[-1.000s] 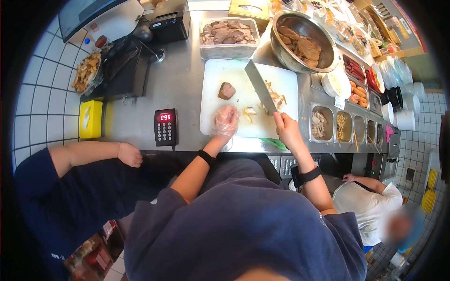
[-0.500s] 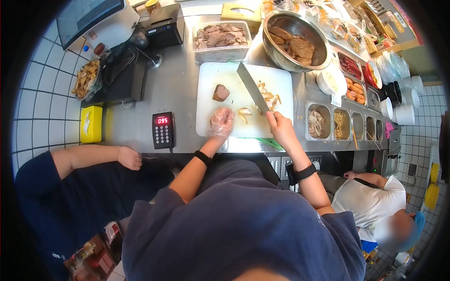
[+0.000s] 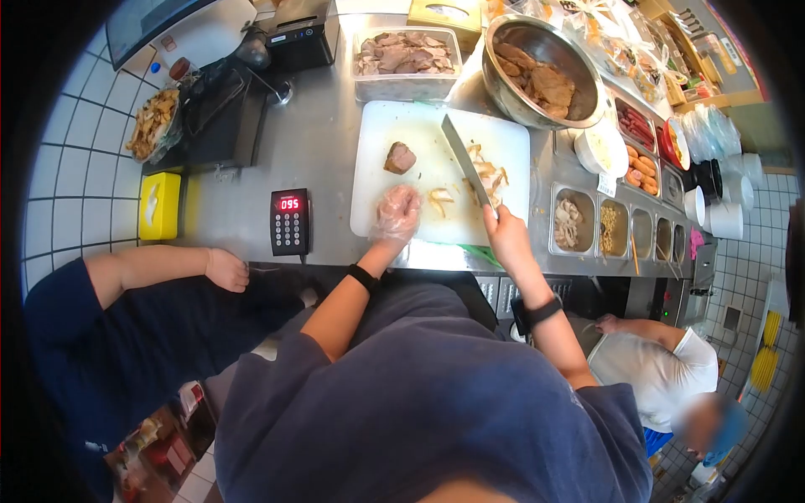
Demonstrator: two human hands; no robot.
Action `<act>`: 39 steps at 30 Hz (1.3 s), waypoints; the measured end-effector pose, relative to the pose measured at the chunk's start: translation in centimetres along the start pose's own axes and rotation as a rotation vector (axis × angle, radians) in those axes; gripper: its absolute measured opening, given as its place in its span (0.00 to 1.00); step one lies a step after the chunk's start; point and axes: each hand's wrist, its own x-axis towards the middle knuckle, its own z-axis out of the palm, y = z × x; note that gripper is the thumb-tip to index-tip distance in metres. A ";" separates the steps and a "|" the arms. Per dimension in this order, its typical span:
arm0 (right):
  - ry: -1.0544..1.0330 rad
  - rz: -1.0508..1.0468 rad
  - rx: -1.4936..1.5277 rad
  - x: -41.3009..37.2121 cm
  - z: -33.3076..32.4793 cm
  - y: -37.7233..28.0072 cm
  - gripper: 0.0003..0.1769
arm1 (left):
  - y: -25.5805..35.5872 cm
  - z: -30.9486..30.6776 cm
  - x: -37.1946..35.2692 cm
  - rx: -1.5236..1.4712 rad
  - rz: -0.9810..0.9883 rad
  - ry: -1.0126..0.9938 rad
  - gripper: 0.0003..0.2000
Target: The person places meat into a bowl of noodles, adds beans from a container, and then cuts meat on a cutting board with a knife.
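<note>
On the cutting board (image 3: 503, 218), the right hand (image 3: 510, 239) grips the knife (image 3: 466, 159); the gloved left hand (image 3: 397, 213) is curled, its hold unclear.

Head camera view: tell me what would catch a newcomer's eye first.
Probably the long knife in the right hand, slanting over the white cutting board. Next, the glowing red "095" on the black keypad device, left of the board. Then the big steel bowl of brown meat, beyond the board's far right corner.
</note>
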 end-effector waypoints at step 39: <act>-0.066 0.139 0.308 -2.8 -1.0 -1.6 0.26 | -0.2 4.0 -1.0 -0.378 -0.111 -0.231 0.02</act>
